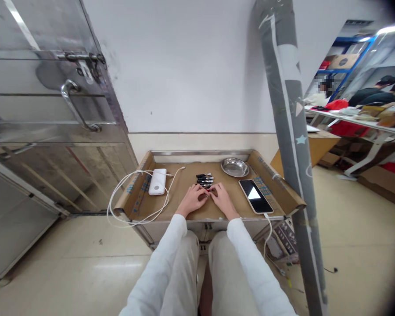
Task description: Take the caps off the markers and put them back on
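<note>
On the cardboard-covered tabletop, several black pens [205, 179], which look like markers, lie side by side in a short stack of rows. Just in front of them my left hand [193, 199] and my right hand [221, 198] come together, fingers bent and closed. Between the fingertips shows a small red thing [208, 191], mostly covered, so its kind cannot be made out. Both hands seem to pinch it low over the cardboard, close to the nearest pen.
A white power bank [157, 181] with a looped white cable lies left. A round metal dish [235, 167] stands back right, a plugged-in phone [256, 196] in front of it. Raised cardboard edges [276, 182] flank the tabletop; a tall grey wrapped roll [291, 109] leans at right. People sit beyond.
</note>
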Action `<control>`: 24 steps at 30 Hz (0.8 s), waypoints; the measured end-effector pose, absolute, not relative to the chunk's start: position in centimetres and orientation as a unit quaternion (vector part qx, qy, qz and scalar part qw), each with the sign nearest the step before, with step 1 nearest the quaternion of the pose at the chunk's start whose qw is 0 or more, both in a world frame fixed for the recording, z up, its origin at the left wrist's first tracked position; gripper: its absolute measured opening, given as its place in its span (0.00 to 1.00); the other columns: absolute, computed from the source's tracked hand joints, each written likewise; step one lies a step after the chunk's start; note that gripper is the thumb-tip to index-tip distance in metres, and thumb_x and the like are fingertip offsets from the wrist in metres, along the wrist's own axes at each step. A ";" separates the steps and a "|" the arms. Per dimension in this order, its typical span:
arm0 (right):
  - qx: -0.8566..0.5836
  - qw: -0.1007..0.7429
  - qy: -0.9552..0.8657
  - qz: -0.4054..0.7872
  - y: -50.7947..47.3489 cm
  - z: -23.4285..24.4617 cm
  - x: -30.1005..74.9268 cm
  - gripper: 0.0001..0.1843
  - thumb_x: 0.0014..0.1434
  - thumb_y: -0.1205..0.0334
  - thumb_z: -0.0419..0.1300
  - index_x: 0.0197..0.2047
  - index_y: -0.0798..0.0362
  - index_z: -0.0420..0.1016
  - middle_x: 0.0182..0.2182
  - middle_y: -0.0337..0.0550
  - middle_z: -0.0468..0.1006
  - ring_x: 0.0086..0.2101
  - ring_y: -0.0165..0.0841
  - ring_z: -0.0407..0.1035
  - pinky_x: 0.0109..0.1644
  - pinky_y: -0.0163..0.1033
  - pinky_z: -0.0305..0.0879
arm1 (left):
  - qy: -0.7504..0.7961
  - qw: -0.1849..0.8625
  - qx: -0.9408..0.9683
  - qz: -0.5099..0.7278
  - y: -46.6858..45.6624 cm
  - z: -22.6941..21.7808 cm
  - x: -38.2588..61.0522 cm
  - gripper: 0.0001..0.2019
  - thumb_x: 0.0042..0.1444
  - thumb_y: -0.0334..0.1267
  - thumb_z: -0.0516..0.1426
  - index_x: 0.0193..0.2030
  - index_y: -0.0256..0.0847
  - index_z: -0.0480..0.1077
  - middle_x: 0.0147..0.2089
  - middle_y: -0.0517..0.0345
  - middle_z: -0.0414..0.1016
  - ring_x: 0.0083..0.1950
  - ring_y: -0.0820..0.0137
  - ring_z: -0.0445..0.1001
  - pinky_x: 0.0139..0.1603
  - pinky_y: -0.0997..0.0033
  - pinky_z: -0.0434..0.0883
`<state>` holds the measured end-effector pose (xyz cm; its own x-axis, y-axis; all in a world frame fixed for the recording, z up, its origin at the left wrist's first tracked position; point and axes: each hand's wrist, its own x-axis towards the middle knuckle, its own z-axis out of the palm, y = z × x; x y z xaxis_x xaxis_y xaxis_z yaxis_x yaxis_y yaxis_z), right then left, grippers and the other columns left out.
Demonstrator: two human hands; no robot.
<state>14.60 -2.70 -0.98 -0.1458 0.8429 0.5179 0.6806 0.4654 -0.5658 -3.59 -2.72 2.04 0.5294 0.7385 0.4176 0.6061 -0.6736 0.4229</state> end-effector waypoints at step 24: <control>-0.464 0.385 -0.786 0.138 -2.6 -1.1 14.7 0.11 0.62 0.67 0.49 0.39 0.49 0.72 0.38 0.43 0.71 0.40 0.33 0.68 0.49 0.41 0.64 | 0.482 0.029 0.822 0.301 -1.0 0.5 -3.2 0.03 0.60 0.37 0.53 0.37 0.41 0.66 0.40 0.56 0.67 0.43 0.66 0.65 0.46 0.65 0.63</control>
